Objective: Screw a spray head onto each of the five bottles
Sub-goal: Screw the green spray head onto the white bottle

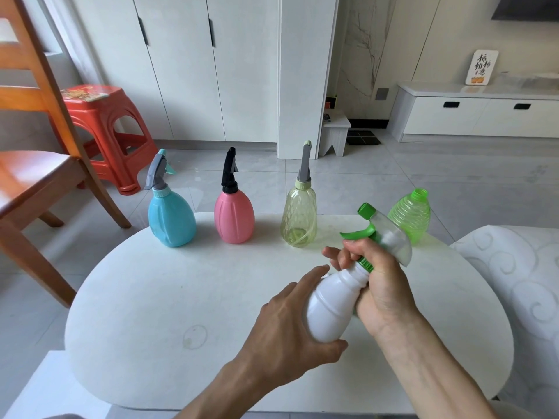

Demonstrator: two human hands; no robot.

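L hand [290, 331] cupped the white bottle [332, 306], tilted above the worktop [151, 297] centre; R hand [375, 285] wrapped its neck at the green spray head [378, 234], thread seating unclear. Blue bottle [171, 219], pink bottle [234, 216], yellow bottle [299, 216] capped along far edge; green bottle [411, 216] uncapped. Near worktop open.

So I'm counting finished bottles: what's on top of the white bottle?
A green spray head sits on the white bottle. The right hand wraps its collar, so the thread seating is hidden.
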